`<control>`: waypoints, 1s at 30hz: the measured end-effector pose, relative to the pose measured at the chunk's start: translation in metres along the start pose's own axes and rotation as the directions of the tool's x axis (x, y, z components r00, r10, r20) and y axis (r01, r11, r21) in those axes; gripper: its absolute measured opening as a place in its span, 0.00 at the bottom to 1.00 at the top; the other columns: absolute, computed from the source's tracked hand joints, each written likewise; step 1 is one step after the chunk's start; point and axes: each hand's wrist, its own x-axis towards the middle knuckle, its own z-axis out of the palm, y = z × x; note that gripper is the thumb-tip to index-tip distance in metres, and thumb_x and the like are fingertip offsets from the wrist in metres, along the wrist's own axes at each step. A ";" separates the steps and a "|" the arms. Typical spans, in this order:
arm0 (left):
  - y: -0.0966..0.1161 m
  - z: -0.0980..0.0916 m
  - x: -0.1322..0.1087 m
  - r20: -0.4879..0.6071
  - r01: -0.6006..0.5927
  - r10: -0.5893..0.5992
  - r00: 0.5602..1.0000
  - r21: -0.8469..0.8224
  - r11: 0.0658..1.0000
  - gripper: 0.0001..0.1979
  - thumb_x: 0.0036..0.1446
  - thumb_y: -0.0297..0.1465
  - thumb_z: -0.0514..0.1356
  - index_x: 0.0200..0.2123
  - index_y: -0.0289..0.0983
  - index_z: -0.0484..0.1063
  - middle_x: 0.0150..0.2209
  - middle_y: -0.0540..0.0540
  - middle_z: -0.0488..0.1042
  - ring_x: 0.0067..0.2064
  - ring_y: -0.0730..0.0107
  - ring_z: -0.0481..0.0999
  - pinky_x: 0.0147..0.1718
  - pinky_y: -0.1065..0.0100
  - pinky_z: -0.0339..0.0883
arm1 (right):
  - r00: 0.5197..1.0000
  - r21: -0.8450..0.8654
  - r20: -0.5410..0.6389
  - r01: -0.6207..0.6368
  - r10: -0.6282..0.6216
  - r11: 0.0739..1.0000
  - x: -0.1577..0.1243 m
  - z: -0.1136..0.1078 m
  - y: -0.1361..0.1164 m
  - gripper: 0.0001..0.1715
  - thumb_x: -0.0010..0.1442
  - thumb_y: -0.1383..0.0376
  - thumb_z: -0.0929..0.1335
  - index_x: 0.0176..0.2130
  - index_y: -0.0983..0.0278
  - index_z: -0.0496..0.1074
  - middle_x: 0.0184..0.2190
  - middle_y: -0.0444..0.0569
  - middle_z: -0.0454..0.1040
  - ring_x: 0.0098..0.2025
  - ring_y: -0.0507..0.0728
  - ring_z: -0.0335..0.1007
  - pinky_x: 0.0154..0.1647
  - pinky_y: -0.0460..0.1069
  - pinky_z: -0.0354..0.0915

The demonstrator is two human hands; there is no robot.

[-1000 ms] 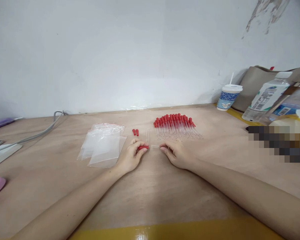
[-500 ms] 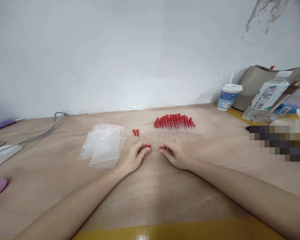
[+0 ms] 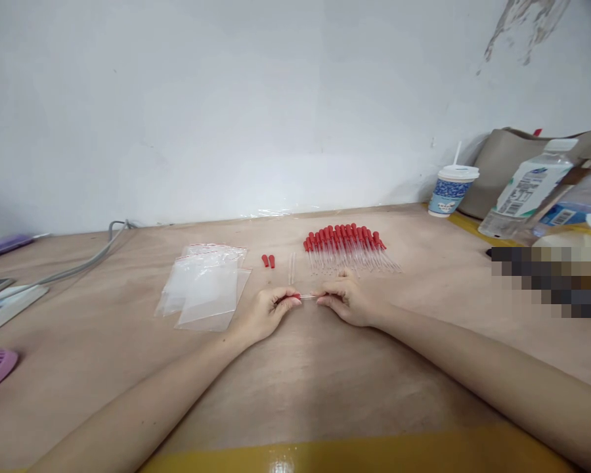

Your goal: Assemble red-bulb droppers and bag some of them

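My left hand pinches a red rubber bulb, its mouth turned to the right. Between thumb and fingers, my right hand grips a thin clear dropper tube that lies level and meets the bulb. How deep the tube sits in the bulb is too small to tell. Beyond my hands, two loose red bulbs lie side by side, and two clear tubes lie to their right. Several droppers with red bulbs are spread in a fanned row behind my right hand.
Clear zip bags lie in an overlapping pile left of my hands. A lidded paper cup, a plastic bottle and a grey bag stand at the back right. A grey cable crosses the table's left side.
Both hands have come slightly lower and closer together. The tube, slanted before, is now level and in line with the bulb. The loose bulbs, tubes and dropper row stay put.
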 end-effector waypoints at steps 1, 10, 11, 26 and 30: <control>0.002 0.000 0.000 0.020 -0.005 0.005 1.000 0.011 1.000 0.09 0.57 0.35 0.55 0.35 0.41 0.75 0.33 0.51 0.77 0.34 0.68 0.75 0.33 0.70 0.67 | 0.999 -0.048 0.011 0.033 -0.033 0.998 0.000 -0.002 0.000 0.10 0.61 0.65 0.61 0.36 0.61 0.72 0.26 0.43 0.73 0.28 0.51 0.63 0.38 0.50 0.49; -0.006 0.001 0.003 -0.049 0.001 0.002 0.999 0.054 0.999 0.12 0.53 0.40 0.59 0.37 0.42 0.76 0.37 0.49 0.78 0.36 0.66 0.76 0.36 0.68 0.68 | 0.987 -0.199 -0.105 0.099 -0.122 0.975 -0.002 0.001 -0.002 0.12 0.63 0.67 0.58 0.38 0.64 0.70 0.31 0.49 0.71 0.33 0.54 0.64 0.37 0.49 0.52; -0.009 0.001 0.004 -0.066 0.010 -0.007 0.998 0.042 0.999 0.13 0.53 0.41 0.60 0.38 0.42 0.76 0.38 0.49 0.78 0.37 0.66 0.76 0.37 0.67 0.69 | 0.987 -0.160 -0.121 0.086 -0.106 0.983 -0.002 0.001 0.000 0.11 0.62 0.66 0.59 0.38 0.64 0.69 0.31 0.49 0.71 0.34 0.54 0.63 0.37 0.49 0.54; 0.004 0.001 0.002 -0.059 -0.043 0.041 0.997 -0.033 0.999 0.08 0.52 0.32 0.61 0.34 0.36 0.76 0.33 0.48 0.79 0.34 0.68 0.77 0.34 0.70 0.71 | 0.955 -0.124 -0.212 0.187 -0.210 0.974 0.002 0.010 -0.001 0.17 0.64 0.64 0.57 0.30 0.66 0.69 0.23 0.47 0.68 0.27 0.52 0.60 0.31 0.48 0.56; 0.003 0.001 0.002 -0.054 -0.066 0.067 0.996 0.012 0.998 0.07 0.51 0.32 0.61 0.35 0.37 0.76 0.33 0.48 0.79 0.34 0.67 0.77 0.33 0.70 0.72 | 0.969 -0.123 -0.163 0.165 -0.184 0.979 0.003 0.013 -0.002 0.19 0.64 0.64 0.56 0.29 0.65 0.69 0.22 0.47 0.69 0.26 0.52 0.60 0.31 0.48 0.56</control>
